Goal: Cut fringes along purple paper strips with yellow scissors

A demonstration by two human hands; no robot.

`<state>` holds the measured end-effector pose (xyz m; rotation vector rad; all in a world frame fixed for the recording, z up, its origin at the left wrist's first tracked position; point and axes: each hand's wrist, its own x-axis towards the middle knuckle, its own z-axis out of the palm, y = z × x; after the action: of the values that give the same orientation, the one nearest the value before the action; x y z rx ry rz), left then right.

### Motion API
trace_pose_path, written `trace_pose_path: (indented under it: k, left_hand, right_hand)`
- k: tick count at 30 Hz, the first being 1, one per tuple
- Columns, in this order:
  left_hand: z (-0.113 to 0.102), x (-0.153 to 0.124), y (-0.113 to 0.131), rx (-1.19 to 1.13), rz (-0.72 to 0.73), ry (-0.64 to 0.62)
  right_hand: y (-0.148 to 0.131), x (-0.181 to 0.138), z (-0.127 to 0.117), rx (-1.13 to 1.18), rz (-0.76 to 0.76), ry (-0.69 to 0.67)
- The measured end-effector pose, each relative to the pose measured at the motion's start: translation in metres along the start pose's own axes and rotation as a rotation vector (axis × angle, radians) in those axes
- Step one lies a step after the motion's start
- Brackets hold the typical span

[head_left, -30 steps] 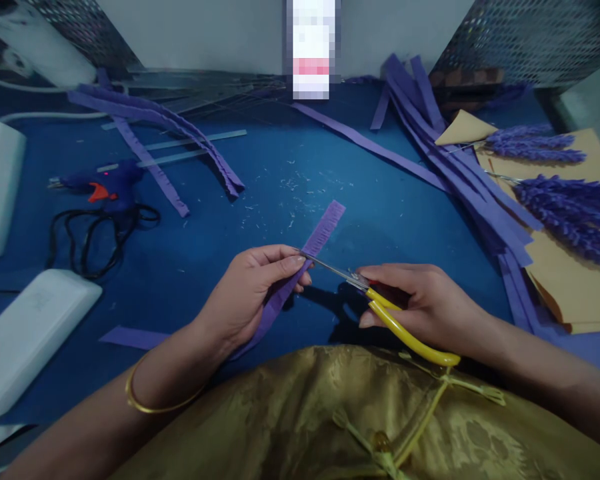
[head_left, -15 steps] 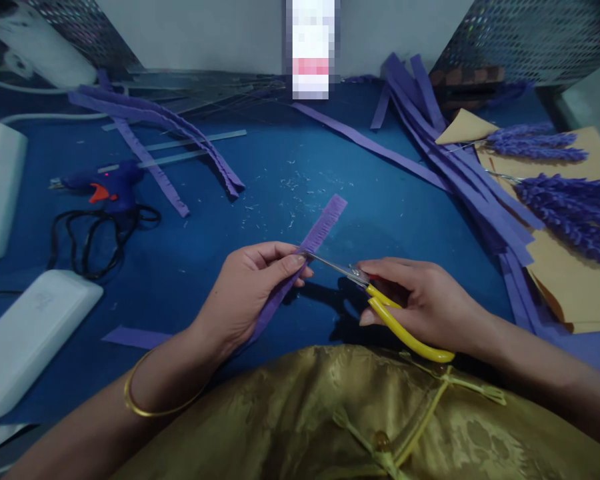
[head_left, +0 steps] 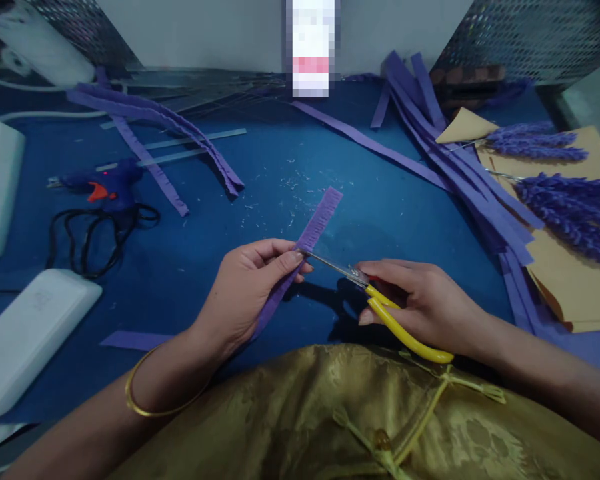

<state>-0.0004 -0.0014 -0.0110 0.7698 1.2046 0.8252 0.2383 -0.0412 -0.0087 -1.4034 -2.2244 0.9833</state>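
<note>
Between thumb and fingers, my left hand pinches a purple crepe paper strip. The strip's upper end sticks out beyond the fingertips and has a row of fine slits across it; its lower part runs down behind my wrist. My right hand grips yellow-handled scissors. Their blades reach left to the strip's edge, right beside my left thumb tip. The blades look nearly closed, and their very tips are hard to make out against the paper. Small pale scraps lie on the blue table beyond my hands.
At left are a blue glue gun with a black cord and a white box-shaped device. Crinkled purple strips lie behind it. On the right, flat purple strips overlap brown paper bearing purple flower stems.
The strip's free end has shifted slightly left and toward the top of the view, with my left hand edging the same way. My right hand and the scissors stay almost in place.
</note>
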Motion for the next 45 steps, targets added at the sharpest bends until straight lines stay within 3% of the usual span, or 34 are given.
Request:
trace_pose_path:
  k: [7, 45]
  left_hand:
    - [-0.0001, -0.0003, -0.0004, 0.002, -0.014, 0.014]
    - [-0.0022, 0.0003, -0.0026, 0.009, -0.054, -0.005]
  right_hand:
    - [0.002, -0.002, 0.0011, -0.045, -0.057, 0.034]
    - [0.0047, -0.001, 0.0063, -0.057, -0.043, 0.041]
